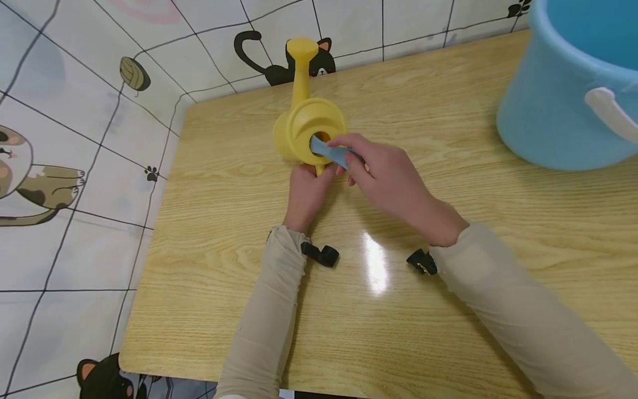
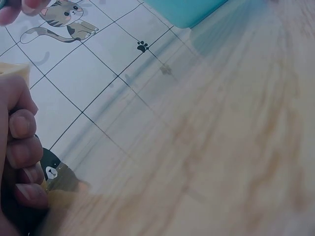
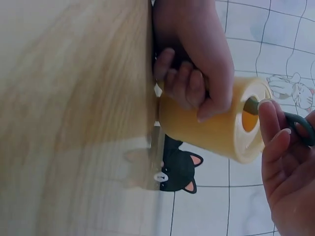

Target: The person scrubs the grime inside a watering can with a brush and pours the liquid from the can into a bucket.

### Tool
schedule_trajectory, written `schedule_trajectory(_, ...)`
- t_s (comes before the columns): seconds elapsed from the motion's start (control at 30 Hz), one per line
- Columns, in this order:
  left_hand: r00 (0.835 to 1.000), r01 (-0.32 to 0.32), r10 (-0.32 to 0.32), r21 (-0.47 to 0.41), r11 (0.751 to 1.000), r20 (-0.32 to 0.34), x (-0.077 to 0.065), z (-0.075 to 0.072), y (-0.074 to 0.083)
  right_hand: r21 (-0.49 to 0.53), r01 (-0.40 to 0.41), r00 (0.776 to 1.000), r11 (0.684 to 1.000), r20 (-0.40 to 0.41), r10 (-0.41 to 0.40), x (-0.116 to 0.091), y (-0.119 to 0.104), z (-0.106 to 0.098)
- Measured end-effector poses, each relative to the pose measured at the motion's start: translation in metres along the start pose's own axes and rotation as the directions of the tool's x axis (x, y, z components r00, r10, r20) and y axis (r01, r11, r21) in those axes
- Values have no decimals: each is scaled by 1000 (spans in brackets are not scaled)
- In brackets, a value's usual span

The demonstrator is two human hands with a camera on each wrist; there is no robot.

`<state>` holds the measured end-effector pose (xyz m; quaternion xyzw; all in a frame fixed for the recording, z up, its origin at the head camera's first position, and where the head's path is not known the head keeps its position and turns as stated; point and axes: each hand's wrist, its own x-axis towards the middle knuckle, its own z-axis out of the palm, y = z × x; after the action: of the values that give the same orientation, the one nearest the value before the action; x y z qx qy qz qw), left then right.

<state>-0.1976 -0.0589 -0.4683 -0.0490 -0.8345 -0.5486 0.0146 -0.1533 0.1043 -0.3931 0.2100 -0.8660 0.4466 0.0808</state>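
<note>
Left hand (image 1: 308,191) grips the yellow watering can (image 1: 308,130) lying at the wooden table's (image 1: 239,310) far edge; right hand (image 1: 386,177) pinches a blue cloth (image 1: 326,151) poking into its opening. No readable writing anywhere.

A glossy wooden table (image 1: 448,310) stands against a cat-patterned tiled wall (image 1: 75,138).

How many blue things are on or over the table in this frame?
2. A blue bucket stands at the table's far right corner, partly cut off; a blue strip, held by the right hand, enters the yellow watering can's opening.
</note>
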Motion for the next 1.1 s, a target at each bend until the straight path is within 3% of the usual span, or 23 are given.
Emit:
schedule_trajectory(0.3,1000,12,-11,30,999,-18,2,2,1,-164,113,992,980,-38,-121,1,6,-9)
schedule_trajectory(0.53,999,-1,2,18,1000,-44,2,1,0,-250,212,970,945,-62,-234,1,7,-8)
schedule_trajectory(0.73,1000,5,-4,23,1000,-31,0,2,0,-261,198,962,945,-135,-238,1,8,-17)
schedule_trajectory(0.97,999,13,-11,41,999,-42,0,2,0,-226,227,966,947,-71,-248,0,9,-15)
schedule_trajectory(1.1,999,4,-2,33,999,-38,0,2,0,-212,206,967,955,-102,-232,1,10,-20)
